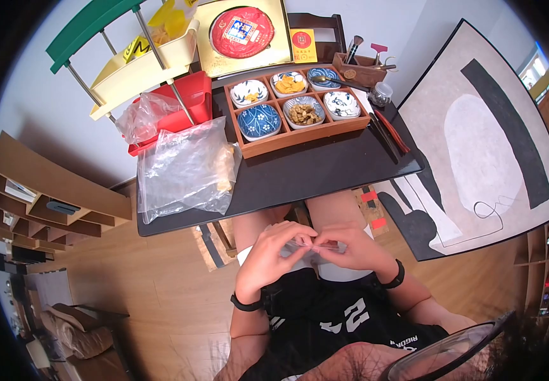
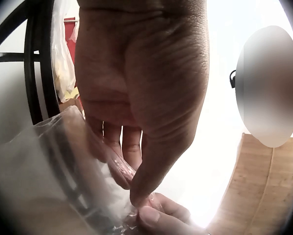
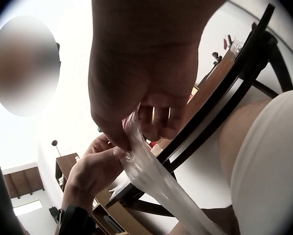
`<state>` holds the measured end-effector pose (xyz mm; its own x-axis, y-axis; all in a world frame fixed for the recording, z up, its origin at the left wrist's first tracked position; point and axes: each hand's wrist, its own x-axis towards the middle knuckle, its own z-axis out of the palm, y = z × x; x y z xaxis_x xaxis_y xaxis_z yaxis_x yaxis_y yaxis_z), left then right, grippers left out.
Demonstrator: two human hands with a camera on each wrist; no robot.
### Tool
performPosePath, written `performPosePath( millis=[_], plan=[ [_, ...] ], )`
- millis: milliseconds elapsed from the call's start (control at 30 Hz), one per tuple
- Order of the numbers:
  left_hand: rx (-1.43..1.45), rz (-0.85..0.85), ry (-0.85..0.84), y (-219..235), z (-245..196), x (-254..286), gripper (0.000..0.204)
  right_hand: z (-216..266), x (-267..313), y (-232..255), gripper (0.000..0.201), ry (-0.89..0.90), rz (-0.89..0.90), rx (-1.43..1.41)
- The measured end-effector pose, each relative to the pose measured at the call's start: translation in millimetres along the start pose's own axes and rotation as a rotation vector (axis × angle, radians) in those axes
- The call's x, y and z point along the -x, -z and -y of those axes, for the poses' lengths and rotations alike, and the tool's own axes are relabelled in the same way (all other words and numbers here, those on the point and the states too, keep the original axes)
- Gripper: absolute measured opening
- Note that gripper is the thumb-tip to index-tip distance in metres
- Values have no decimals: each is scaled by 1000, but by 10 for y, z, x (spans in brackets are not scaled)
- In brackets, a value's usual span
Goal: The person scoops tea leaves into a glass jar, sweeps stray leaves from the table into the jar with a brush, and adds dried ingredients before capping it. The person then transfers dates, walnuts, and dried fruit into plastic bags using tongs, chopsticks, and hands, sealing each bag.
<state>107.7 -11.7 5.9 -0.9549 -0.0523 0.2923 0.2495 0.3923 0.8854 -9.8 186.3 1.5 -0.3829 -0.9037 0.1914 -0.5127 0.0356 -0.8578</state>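
Observation:
Both hands are close together over the lap, in front of the black table. My left hand (image 1: pixel 270 253) pinches the edge of a clear plastic bag (image 2: pixel 68 166) between thumb and fingers. Right beside it, my right hand (image 1: pixel 358 252) pinches the same edge, the two thumbs nearly meeting. In the right wrist view the bag (image 3: pixel 161 183) hangs in folds below the fingertips. Only a thin strip of it shows between the hands in the head view. A second clear bag (image 1: pixel 176 174), with something yellowish at its right side, lies on the table's left part.
On the table (image 1: pixel 287 184) stands a wooden compartment tray (image 1: pixel 306 134) with patterned bowls, some holding yellow and brown pieces. A spoon (image 1: pixel 335 81) lies across it. Behind are a red bin (image 1: pixel 192 101), a cream rack shelf (image 1: pixel 128 79) and a gold box (image 1: pixel 274 54). A framed picture (image 1: pixel 477 140) leans right.

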Motion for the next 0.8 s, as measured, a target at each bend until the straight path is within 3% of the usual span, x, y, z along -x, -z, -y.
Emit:
performPosePath(
  millis=[167, 367, 800],
  plan=[
    [-36, -5, 83, 16, 4, 11, 28, -43, 21, 10, 10, 10, 18, 16],
    [-132, 108, 83, 41, 94, 51, 14, -27, 13, -7, 8, -3, 34, 56],
    [-187, 23, -35, 57, 86, 40, 11, -1, 21, 36, 7, -5, 87, 47]
  ],
)
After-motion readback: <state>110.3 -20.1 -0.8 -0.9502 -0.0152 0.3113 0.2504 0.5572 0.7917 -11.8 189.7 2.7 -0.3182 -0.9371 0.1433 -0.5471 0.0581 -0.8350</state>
